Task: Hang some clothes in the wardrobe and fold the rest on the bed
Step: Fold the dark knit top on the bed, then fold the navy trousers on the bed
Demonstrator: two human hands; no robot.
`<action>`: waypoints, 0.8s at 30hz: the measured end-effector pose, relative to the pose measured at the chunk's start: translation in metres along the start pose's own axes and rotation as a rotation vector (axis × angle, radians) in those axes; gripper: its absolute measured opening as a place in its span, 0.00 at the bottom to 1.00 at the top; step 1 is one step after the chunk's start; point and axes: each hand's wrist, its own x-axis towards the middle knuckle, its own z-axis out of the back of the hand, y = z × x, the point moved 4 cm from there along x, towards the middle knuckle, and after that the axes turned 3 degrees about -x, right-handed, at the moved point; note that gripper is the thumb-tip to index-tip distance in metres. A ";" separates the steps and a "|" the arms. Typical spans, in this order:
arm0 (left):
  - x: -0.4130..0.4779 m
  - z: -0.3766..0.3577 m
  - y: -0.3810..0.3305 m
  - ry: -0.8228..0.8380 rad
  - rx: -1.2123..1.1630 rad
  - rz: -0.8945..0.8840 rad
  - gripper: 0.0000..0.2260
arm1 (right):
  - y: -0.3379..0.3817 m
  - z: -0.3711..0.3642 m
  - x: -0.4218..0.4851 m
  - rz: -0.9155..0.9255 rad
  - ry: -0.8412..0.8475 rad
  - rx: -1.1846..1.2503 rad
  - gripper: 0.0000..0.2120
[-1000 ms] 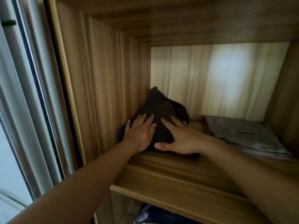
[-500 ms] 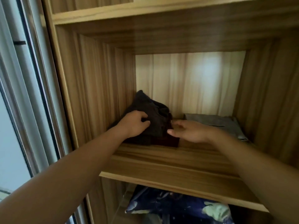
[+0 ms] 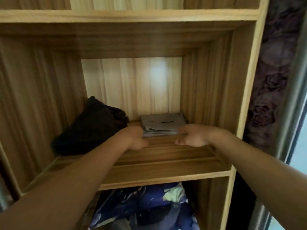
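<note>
— Which step is this?

— Stowing folded clothes, I judge. The dark bundle (image 3: 93, 128) slumps on the shelf (image 3: 166, 158), against its left wall. My left grip (image 3: 134, 137) sits at the left front corner of the grey folded stack (image 3: 162, 124), fingers curled; whether it pinches cloth, I cannot tell. My right grip (image 3: 192, 136) is loosely open at the right corner, holding nothing.

— Next?

— Probably take the 2 corners together, evenly.

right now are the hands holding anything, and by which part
Cannot be told: the left hand and right hand are at the front corners of the folded grey garment, but no clear grip shows.
</note>
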 end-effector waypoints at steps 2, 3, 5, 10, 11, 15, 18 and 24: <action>0.005 -0.001 -0.012 0.006 0.021 -0.042 0.14 | -0.010 0.000 -0.015 -0.061 -0.022 0.015 0.29; 0.007 -0.002 -0.017 0.014 0.023 -0.070 0.14 | -0.013 0.000 -0.022 -0.095 -0.033 0.016 0.25; 0.008 -0.005 -0.026 0.040 0.027 -0.135 0.16 | -0.018 -0.004 -0.039 -0.171 -0.034 0.014 0.21; 0.001 -0.015 -0.052 0.027 0.045 -0.339 0.20 | -0.016 -0.019 -0.092 -0.380 -0.073 0.031 0.27; -0.003 -0.018 -0.059 0.032 0.038 -0.380 0.19 | -0.015 -0.024 -0.106 -0.422 -0.083 0.038 0.28; -0.033 -0.033 -0.104 0.083 0.023 -0.569 0.16 | -0.020 -0.046 -0.174 -0.616 -0.115 0.082 0.27; -0.066 -0.054 -0.147 0.127 -0.055 -0.728 0.16 | -0.029 -0.069 -0.234 -0.774 -0.119 0.084 0.29; -0.145 -0.122 -0.228 0.315 -0.038 -1.019 0.19 | -0.033 -0.122 -0.364 -1.051 -0.073 0.124 0.22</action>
